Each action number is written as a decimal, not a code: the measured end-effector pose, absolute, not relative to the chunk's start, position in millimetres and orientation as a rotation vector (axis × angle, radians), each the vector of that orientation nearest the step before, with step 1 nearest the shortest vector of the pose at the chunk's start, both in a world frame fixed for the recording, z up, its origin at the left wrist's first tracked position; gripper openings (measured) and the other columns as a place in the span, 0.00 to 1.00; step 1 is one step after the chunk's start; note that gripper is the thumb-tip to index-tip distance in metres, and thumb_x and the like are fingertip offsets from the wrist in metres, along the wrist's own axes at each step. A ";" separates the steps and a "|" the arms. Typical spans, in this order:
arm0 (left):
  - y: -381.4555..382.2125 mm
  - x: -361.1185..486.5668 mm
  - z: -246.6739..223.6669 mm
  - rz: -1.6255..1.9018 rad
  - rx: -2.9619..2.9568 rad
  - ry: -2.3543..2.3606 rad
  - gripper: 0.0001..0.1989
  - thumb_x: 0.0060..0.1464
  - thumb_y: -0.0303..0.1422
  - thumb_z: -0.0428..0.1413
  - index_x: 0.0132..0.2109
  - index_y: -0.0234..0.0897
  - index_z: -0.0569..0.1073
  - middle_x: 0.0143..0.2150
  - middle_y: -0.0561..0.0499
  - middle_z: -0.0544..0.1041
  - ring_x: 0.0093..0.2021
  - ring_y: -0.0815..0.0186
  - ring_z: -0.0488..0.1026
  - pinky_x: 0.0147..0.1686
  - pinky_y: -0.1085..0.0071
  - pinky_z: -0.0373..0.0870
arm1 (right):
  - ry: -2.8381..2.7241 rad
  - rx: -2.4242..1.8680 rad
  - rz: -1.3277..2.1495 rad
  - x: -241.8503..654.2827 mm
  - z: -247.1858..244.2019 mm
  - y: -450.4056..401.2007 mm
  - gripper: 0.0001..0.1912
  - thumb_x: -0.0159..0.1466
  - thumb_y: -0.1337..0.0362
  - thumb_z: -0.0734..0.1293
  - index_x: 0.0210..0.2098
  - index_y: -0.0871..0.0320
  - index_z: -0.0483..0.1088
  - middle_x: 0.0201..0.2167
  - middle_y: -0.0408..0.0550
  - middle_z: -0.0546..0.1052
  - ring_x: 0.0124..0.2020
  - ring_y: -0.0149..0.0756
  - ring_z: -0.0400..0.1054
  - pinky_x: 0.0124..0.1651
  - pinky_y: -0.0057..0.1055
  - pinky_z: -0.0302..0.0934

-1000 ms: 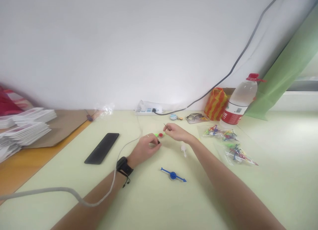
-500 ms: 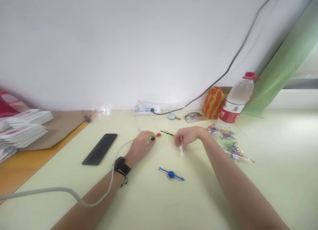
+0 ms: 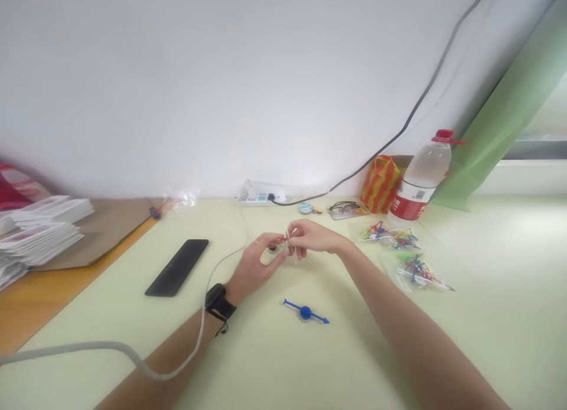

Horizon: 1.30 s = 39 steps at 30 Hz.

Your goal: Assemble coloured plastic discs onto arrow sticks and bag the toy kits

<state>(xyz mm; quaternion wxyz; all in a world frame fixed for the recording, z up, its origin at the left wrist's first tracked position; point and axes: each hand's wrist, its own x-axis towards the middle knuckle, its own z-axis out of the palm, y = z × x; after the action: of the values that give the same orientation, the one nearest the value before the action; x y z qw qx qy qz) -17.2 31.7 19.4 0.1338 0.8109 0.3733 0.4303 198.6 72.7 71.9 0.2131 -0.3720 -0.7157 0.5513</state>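
Observation:
My left hand [image 3: 257, 264], wearing a ring and a black wristband, has its fingertips pinched round a small red plastic piece [image 3: 279, 240]. Meeting it from the right, my right hand [image 3: 312, 237] grips a thin white plastic spinner arrow [image 3: 289, 240] that stands roughly upright between the two hands. The fingers partly cover both pieces, so I cannot tell whether they are joined. A small dark disc [image 3: 272, 249] shows just under my left fingers. Nearer to me, a blue spinner arrow [image 3: 305, 313] with a round hub lies flat on the table.
Clear bags of colourful plastic arrows [image 3: 419, 271] lie to the right, before a large water bottle [image 3: 419, 182]. A black phone-like slab [image 3: 177, 268] lies left. A white cable [image 3: 204, 321] crosses my left forearm. A power strip [image 3: 261, 197] stands by the wall; stacked white cards [image 3: 39, 241] sit far left.
My right hand has moved left with the white spinner arrow to meet my left hand. The red piece has left the table for my left fingers. The green and black arrows are now hidden.

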 end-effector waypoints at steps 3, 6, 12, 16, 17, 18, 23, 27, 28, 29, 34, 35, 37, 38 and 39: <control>28.4 -13.6 21.8 1.242 2.339 1.020 0.07 0.66 0.32 0.56 0.50 0.42 0.75 0.47 0.48 0.78 0.46 0.63 0.77 0.50 0.64 0.76 | -1.948 -1.029 1.522 184.7 63.5 70.6 0.08 0.59 0.68 0.67 0.35 0.55 0.63 0.25 0.40 0.77 0.23 0.29 0.70 0.28 0.24 0.63; 30.2 -14.4 21.3 1.232 2.310 0.989 0.04 0.66 0.30 0.55 0.43 0.40 0.75 0.43 0.49 0.78 0.42 0.65 0.78 0.46 0.66 0.77 | -1.943 -0.988 1.526 178.7 56.7 69.9 0.09 0.58 0.69 0.66 0.36 0.54 0.62 0.25 0.38 0.75 0.24 0.28 0.67 0.28 0.23 0.58; 36.0 -17.5 12.6 1.202 2.193 1.000 0.04 0.63 0.29 0.56 0.43 0.40 0.75 0.40 0.50 0.78 0.38 0.66 0.79 0.41 0.70 0.78 | -1.931 -1.026 1.582 177.2 51.6 68.3 0.08 0.58 0.67 0.64 0.37 0.53 0.61 0.22 0.33 0.64 0.24 0.29 0.57 0.28 0.25 0.50; 37.7 -17.8 8.0 1.117 2.168 0.988 0.03 0.61 0.28 0.57 0.40 0.40 0.74 0.38 0.52 0.79 0.38 0.67 0.79 0.40 0.71 0.78 | -1.943 -1.104 1.574 175.6 48.7 66.6 0.09 0.57 0.66 0.65 0.36 0.54 0.61 0.23 0.34 0.64 0.24 0.29 0.56 0.28 0.25 0.49; 38.0 -17.9 7.6 1.098 2.159 0.982 0.03 0.61 0.28 0.57 0.40 0.40 0.74 0.38 0.53 0.79 0.38 0.67 0.79 0.40 0.71 0.78 | -1.943 -1.108 1.582 174.9 47.7 66.5 0.10 0.57 0.66 0.65 0.37 0.53 0.60 0.23 0.34 0.64 0.25 0.30 0.57 0.28 0.26 0.50; 38.2 -18.2 7.4 1.081 2.150 0.976 0.03 0.61 0.28 0.56 0.40 0.40 0.74 0.38 0.53 0.80 0.37 0.67 0.79 0.39 0.71 0.78 | -1.943 -1.121 1.579 174.2 46.6 66.6 0.11 0.58 0.66 0.66 0.38 0.53 0.60 0.23 0.34 0.65 0.25 0.30 0.57 0.29 0.26 0.51; 36.0 -19.8 8.7 1.034 2.155 1.053 0.05 0.62 0.33 0.58 0.36 0.39 0.72 0.32 0.54 0.77 0.32 0.68 0.75 0.34 0.73 0.74 | -1.923 -1.282 1.382 179.1 44.4 72.8 0.18 0.61 0.61 0.67 0.49 0.53 0.59 0.27 0.35 0.67 0.27 0.31 0.61 0.31 0.26 0.55; 32.2 -20.3 10.4 0.932 2.323 1.110 0.05 0.64 0.34 0.58 0.37 0.40 0.74 0.36 0.53 0.79 0.36 0.65 0.76 0.39 0.69 0.74 | -2.022 -1.328 1.169 195.5 43.4 81.9 0.32 0.63 0.62 0.67 0.62 0.56 0.51 0.27 0.37 0.72 0.30 0.35 0.68 0.32 0.27 0.59; 32.2 -20.5 10.3 0.901 2.393 1.116 0.04 0.64 0.35 0.58 0.39 0.41 0.75 0.38 0.52 0.79 0.38 0.64 0.77 0.41 0.67 0.74 | -2.098 -1.358 1.087 199.5 42.6 83.9 0.33 0.63 0.63 0.66 0.64 0.57 0.50 0.27 0.39 0.74 0.31 0.36 0.70 0.33 0.28 0.59; 32.9 -20.8 9.9 0.880 2.465 1.120 0.04 0.64 0.35 0.58 0.41 0.42 0.77 0.39 0.51 0.80 0.40 0.63 0.77 0.43 0.66 0.74 | -2.171 -1.390 1.006 202.9 41.7 85.7 0.33 0.63 0.64 0.66 0.64 0.57 0.51 0.28 0.40 0.75 0.32 0.37 0.71 0.33 0.28 0.59; 42.5 -24.2 6.3 0.851 2.765 1.074 0.09 0.68 0.35 0.54 0.44 0.45 0.81 0.43 0.49 0.83 0.47 0.57 0.76 0.49 0.58 0.73 | -2.292 -1.478 0.765 214.9 44.3 92.0 0.23 0.67 0.61 0.65 0.60 0.56 0.62 0.38 0.47 0.78 0.38 0.38 0.71 0.37 0.28 0.59; 44.1 -25.1 6.1 0.852 2.803 1.089 0.09 0.68 0.34 0.54 0.46 0.46 0.81 0.46 0.49 0.83 0.48 0.57 0.75 0.50 0.57 0.73 | -2.306 -1.497 0.748 218.8 47.3 92.9 0.19 0.67 0.60 0.65 0.57 0.56 0.65 0.39 0.48 0.78 0.39 0.38 0.71 0.38 0.29 0.59; 45.7 -26.5 6.3 0.864 2.848 1.159 0.10 0.68 0.32 0.54 0.49 0.45 0.80 0.51 0.49 0.82 0.51 0.56 0.74 0.52 0.55 0.72 | -2.349 -1.551 0.734 230.3 55.0 94.2 0.14 0.66 0.59 0.67 0.50 0.56 0.69 0.41 0.49 0.78 0.40 0.38 0.72 0.39 0.29 0.59; 45.7 -27.0 6.7 0.865 2.856 1.201 0.10 0.67 0.32 0.54 0.50 0.45 0.79 0.53 0.48 0.81 0.52 0.55 0.73 0.54 0.54 0.71 | -2.376 -1.588 0.741 237.8 58.9 94.7 0.14 0.64 0.59 0.69 0.48 0.56 0.71 0.42 0.49 0.78 0.40 0.38 0.72 0.38 0.29 0.59; 45.1 -27.2 7.3 0.859 2.859 1.236 0.10 0.67 0.31 0.54 0.51 0.44 0.79 0.54 0.47 0.80 0.53 0.55 0.73 0.55 0.53 0.70 | -2.399 -1.631 0.749 246.0 62.5 95.0 0.14 0.62 0.59 0.71 0.46 0.56 0.71 0.42 0.49 0.78 0.39 0.39 0.72 0.37 0.29 0.59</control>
<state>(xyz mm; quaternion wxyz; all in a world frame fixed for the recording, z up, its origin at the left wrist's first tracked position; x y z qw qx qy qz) -27.2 45.1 7.3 -0.0445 0.8840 0.3821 0.2655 246.0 95.0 62.5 0.0726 -0.5430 -0.7986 0.2494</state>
